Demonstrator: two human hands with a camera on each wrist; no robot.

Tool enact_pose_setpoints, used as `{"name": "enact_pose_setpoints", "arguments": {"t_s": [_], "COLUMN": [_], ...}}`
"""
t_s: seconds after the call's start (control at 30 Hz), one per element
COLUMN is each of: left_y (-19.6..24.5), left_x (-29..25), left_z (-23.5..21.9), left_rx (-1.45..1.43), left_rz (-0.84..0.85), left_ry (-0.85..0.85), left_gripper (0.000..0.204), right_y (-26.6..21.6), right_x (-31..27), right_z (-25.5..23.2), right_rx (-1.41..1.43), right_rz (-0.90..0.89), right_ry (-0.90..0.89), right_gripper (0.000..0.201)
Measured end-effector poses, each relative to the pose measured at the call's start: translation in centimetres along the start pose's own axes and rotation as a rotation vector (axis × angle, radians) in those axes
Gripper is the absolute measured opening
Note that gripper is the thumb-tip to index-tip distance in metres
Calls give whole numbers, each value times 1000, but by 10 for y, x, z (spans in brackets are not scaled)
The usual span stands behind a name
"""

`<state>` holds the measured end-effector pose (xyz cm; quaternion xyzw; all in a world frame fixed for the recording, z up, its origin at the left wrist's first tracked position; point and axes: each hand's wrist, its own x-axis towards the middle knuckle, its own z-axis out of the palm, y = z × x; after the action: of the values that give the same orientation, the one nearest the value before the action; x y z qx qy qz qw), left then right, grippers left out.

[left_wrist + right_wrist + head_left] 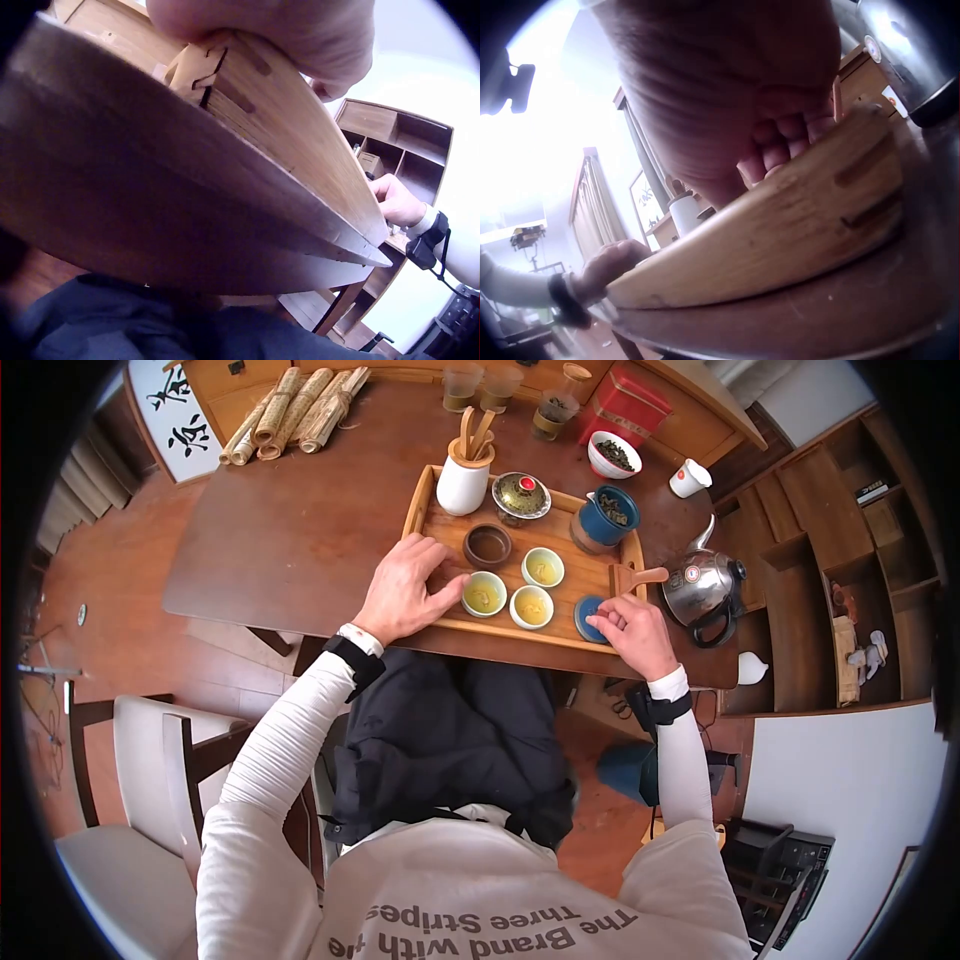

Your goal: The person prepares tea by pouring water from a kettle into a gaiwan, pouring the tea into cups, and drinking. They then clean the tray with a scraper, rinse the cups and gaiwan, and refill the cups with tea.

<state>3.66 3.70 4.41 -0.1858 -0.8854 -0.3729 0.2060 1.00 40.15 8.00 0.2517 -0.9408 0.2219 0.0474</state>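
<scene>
My left hand [403, 592] rests over the front left corner of a wooden tray [455, 622], its thumb reaching toward a white cup of yellow tea [484, 595]. In the left wrist view its palm hangs over the tray's jointed corner. With thumb and fingers, my right hand [637, 636] pinches the edge of a round blue lid [587, 617] at the tray's front right; in the right wrist view its fingers [776, 154] curl inward and the lid is hidden. Two more filled cups, a right one [543, 567] and a front one [531, 607], stand between the hands.
A brown bowl [487, 545], a lidded gaiwan [521, 497], a white tool holder [464, 482] and a blue pot with leaves [608, 515] stand on the tray. Right of it are a wooden-handled tool [640, 577] and a steel kettle [702, 584]. Bamboo scrolls [290, 415] lie back left.
</scene>
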Motion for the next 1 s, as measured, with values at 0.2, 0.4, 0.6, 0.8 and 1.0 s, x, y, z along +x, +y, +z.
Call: {"name": "enact_pose_setpoints", "arguments": {"t_s": [0.2, 0.4, 0.6, 0.8, 1.0], "left_y": [6, 22, 43, 49, 68], "left_x": [3, 8, 11, 18, 34], "left_z": [-7, -11, 5, 17, 5], "left_rx": [62, 134, 243, 291, 11], "left_rz": [11, 38, -46, -125, -377], "left_ry": [-150, -266, -299, -267, -245], "left_gripper": [43, 54, 56, 53, 46], "right_y": [39, 98, 92, 94, 96], "right_x": [-18, -33, -34, -37, -39], "right_z": [1, 28, 31, 33, 35], "right_rx": [308, 1042, 1071, 1042, 818], "right_rz": [122, 607, 605, 632, 609], "right_ry": [634, 714, 787, 816, 752], "right_gripper": [24, 42, 43, 42, 45]}}
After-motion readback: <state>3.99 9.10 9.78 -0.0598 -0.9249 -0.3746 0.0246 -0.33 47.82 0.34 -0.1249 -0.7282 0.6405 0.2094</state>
